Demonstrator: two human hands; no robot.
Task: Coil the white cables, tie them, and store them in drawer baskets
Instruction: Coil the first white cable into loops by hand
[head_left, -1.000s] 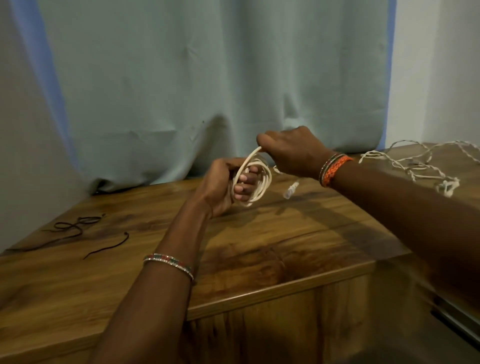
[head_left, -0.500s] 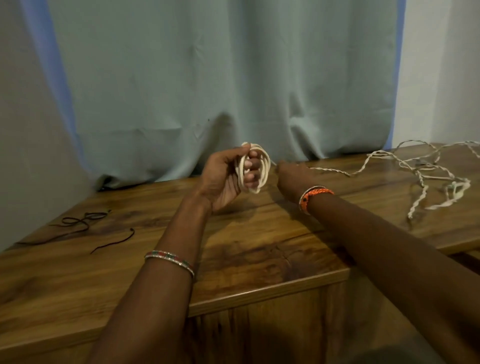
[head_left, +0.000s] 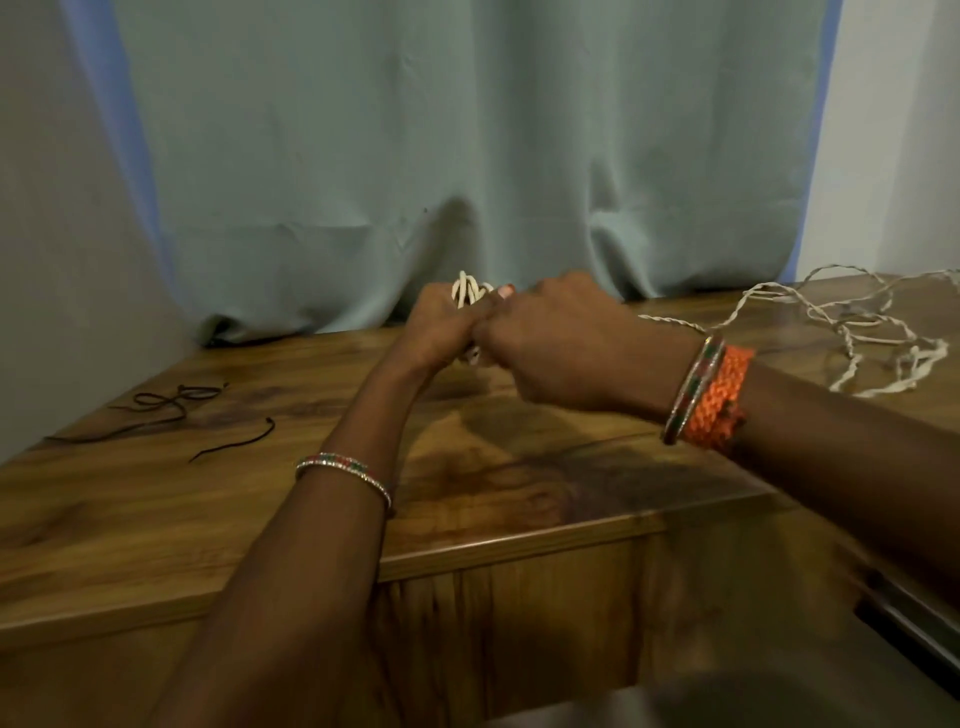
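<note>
Above the back of the wooden table (head_left: 156, 519), my left hand (head_left: 441, 332) grips a small coil of white cable (head_left: 467, 292); only the top loops show over my fingers. My right hand (head_left: 550, 343) is pressed against the left one, fingers curled at the coil, and hides most of it. What exactly the right fingers pinch is hidden. A loose tangle of twisted white cable (head_left: 852, 332) lies on the table at the right.
Thin black cords (head_left: 171, 405) lie on the table at the left. A pale curtain (head_left: 467, 156) hangs right behind the table. The table's front edge (head_left: 519, 545) runs below my forearms, with a dark gap at the lower right.
My right hand has come up from the table to meet my left hand at the coil. The coil has been raised slightly and is now mostly covered.
</note>
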